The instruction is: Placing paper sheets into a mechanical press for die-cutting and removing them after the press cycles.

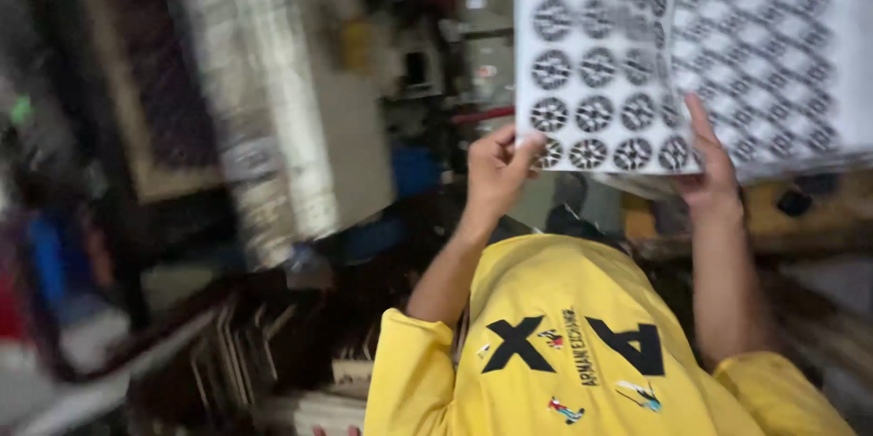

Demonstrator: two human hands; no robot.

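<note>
Left hand (496, 168) and right hand (714, 177) holding printed sheets (600, 54) of round black patterns, yellow shirt (564, 354) below

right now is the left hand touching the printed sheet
Touching. The head view shows the left hand with its fingertips closed over the lower left corner of the printed sheet, with no gap between them.

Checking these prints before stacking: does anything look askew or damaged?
The two sheets are not squared up: the right sheet lies tilted against the left sheet, overlapping it. The left hand pinches the left sheet's bottom edge, the right hand grips the overlap. Blur hides any damage.
</note>
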